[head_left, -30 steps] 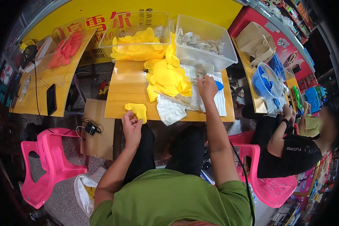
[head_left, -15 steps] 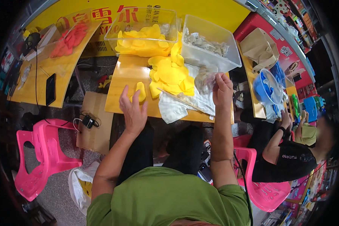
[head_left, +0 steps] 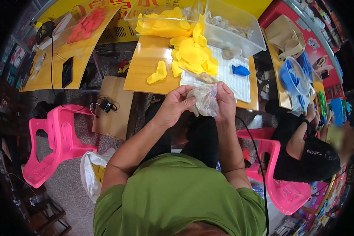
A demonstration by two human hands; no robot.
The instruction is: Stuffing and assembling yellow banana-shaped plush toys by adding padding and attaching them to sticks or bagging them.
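Observation:
Both hands are drawn in close to me, over my lap at the table's front edge. Between them is a crumpled clear plastic bag [head_left: 213, 103] with something pale grey-beige in or against it. My left hand [head_left: 176, 105] pinches its left side, and my right hand [head_left: 226, 101] grips its right side. Beyond them, flat yellow pieces [head_left: 193, 54] lie heaped on the table, partly over a white cloth [head_left: 240, 87]. A single yellow piece [head_left: 157, 73] lies apart to the left. A small blue piece [head_left: 240, 70] rests on the cloth, and a thin stick [head_left: 190, 74] lies by the heap.
Behind the heap stand a clear bin [head_left: 163, 26] of yellow pieces and another bin [head_left: 259, 44] of small clear packets. Red pieces [head_left: 86, 25] and a phone [head_left: 67, 72] lie on the left table. Pink chairs [head_left: 61, 141] flank me; a person [head_left: 303, 151] sits at right.
My right hand has come back from the cloth with the clear bag. My left hand has left the lone yellow piece and now holds the bag too. The view has shifted.

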